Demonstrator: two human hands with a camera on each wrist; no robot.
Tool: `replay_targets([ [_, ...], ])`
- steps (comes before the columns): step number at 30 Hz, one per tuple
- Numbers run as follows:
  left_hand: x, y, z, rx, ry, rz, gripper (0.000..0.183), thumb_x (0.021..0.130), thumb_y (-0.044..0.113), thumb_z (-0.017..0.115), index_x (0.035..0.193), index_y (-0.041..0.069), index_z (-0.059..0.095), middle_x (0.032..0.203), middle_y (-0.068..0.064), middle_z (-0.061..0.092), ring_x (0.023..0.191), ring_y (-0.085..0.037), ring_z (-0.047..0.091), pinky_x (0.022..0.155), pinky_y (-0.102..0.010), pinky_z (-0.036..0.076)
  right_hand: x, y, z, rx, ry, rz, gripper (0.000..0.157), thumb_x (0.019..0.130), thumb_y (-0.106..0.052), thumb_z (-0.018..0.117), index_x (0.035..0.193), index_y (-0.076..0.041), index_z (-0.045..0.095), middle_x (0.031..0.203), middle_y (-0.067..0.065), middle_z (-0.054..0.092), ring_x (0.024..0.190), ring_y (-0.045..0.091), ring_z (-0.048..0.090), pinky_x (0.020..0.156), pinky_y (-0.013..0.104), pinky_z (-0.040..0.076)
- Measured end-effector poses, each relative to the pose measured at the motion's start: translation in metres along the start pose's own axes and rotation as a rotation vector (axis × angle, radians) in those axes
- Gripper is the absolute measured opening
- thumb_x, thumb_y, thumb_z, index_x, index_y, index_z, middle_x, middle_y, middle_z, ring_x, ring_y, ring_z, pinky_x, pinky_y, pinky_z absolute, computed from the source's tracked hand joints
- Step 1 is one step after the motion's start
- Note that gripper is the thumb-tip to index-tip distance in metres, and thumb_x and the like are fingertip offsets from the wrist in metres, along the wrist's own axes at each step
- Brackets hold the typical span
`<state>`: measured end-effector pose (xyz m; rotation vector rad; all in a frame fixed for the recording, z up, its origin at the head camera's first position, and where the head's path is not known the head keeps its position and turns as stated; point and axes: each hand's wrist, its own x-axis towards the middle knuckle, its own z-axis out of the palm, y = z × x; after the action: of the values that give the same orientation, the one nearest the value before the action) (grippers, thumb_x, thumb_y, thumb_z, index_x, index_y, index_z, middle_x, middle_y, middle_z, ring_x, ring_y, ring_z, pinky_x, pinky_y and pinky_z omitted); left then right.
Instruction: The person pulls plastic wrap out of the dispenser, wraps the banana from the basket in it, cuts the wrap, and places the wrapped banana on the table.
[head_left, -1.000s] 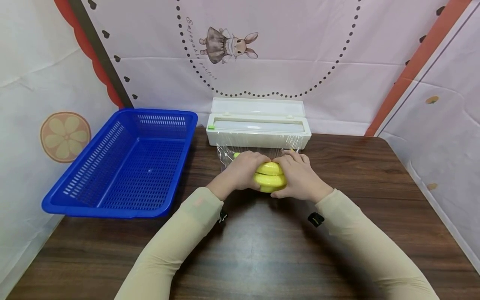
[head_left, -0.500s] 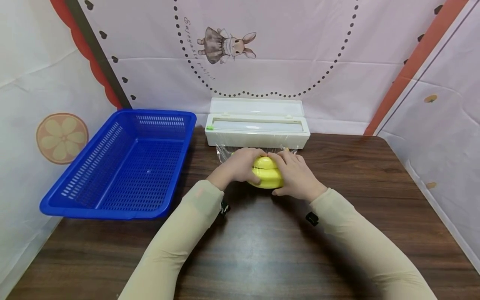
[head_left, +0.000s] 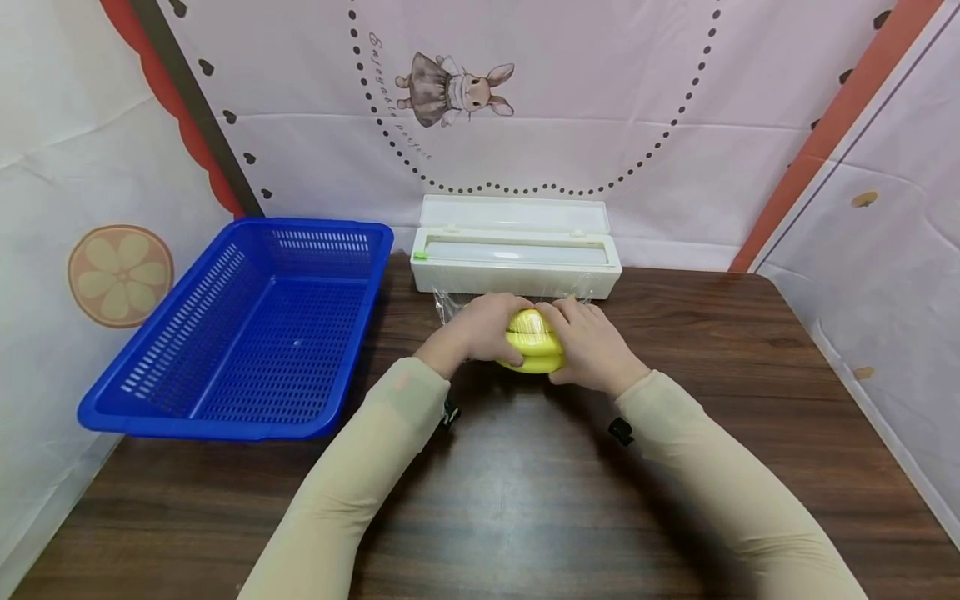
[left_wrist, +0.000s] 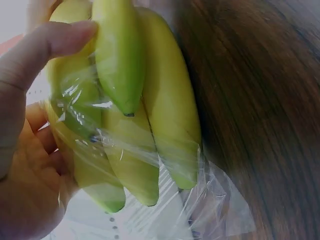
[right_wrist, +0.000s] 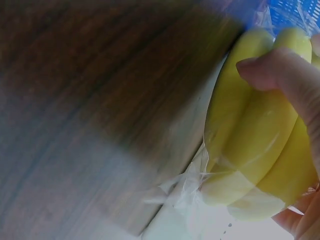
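A bunch of yellow bananas with greenish tips sits between both hands in the head view, in front of the cling film dispenser. Clear cling film covers part of the bananas and trails past their tips in the left wrist view. My left hand grips the bunch from the left, its thumb on a banana and its other fingers round the far side. From the right, my right hand holds the other end, with the thumb across the bananas in the right wrist view.
The white cling film dispenser stands at the back against the patterned cloth wall, its lid raised. To the left is a blue plastic basket. Dark wooden tabletop spreads before the hands, with cloth walls on three sides.
Both hands have shifted slightly back towards the dispenser and a little left with the bananas. The bunch has rolled away, and more cling film lies over its top. Basket and dispenser stay put.
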<state>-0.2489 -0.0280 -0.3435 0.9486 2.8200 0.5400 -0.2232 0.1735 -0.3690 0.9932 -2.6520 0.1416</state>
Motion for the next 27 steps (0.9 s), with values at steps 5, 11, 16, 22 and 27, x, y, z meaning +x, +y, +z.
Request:
replay_targets([
  [5, -0.004, 0.007, 0.003, 0.200, 0.029, -0.034, 0.093, 0.058, 0.049, 0.083, 0.137, 0.017, 0.047, 0.139, -0.003, 0.041, 0.130, -0.022, 0.038, 0.116, -0.050, 0.016, 0.002, 0.001, -0.003, -0.012, -0.018, -0.009, 0.100, 0.051, -0.036, 0.086, 0.135, -0.008, 0.040, 0.116, 0.012, 0.054, 0.105, 0.031, 0.052, 0.092, 0.046, 0.042],
  [11, -0.006, 0.011, 0.011, 0.409, 0.081, -0.032, 0.110, 0.054, 0.059, 0.082, 0.143, 0.011, 0.038, 0.140, -0.006, 0.039, 0.132, -0.025, 0.034, 0.116, -0.046, 0.019, 0.006, 0.003, -0.005, 0.014, -0.028, -0.022, 0.096, 0.053, -0.037, 0.084, 0.133, -0.005, 0.044, 0.114, 0.012, 0.057, 0.101, 0.029, 0.055, 0.090, 0.045, 0.044],
  [16, -0.006, 0.005, 0.020, 0.411, 0.118, 0.003, 0.119, 0.055, 0.048, 0.086, 0.148, 0.007, 0.024, 0.134, -0.009, 0.044, 0.122, -0.024, 0.046, 0.107, -0.039, 0.035, 0.010, 0.008, -0.003, 0.073, -0.053, -0.010, 0.096, 0.054, -0.038, 0.082, 0.135, -0.004, 0.043, 0.113, 0.011, 0.059, 0.098, 0.028, 0.057, 0.087, 0.044, 0.046],
  [22, -0.005, -0.003, 0.020, 0.332, 0.188, 0.056, 0.094, 0.055, 0.038, 0.084, 0.133, 0.009, 0.040, 0.120, -0.006, 0.052, 0.107, -0.021, 0.051, 0.097, -0.036, 0.042, 0.012, 0.014, -0.001, 0.229, -0.080, 0.064, 0.101, 0.055, -0.036, 0.082, 0.140, -0.005, 0.037, 0.120, 0.009, 0.056, 0.098, 0.023, 0.055, 0.089, 0.041, 0.045],
  [27, -0.006, -0.008, 0.016, 0.204, 0.186, 0.050, 0.092, 0.057, 0.036, 0.083, 0.135, 0.010, 0.043, 0.125, -0.006, 0.053, 0.110, -0.023, 0.052, 0.097, -0.037, 0.043, 0.011, 0.015, -0.001, 0.358, -0.075, 0.135, 0.093, 0.054, -0.036, 0.084, 0.132, -0.008, 0.042, 0.111, 0.002, 0.055, 0.091, 0.019, 0.053, 0.083, 0.038, 0.046],
])
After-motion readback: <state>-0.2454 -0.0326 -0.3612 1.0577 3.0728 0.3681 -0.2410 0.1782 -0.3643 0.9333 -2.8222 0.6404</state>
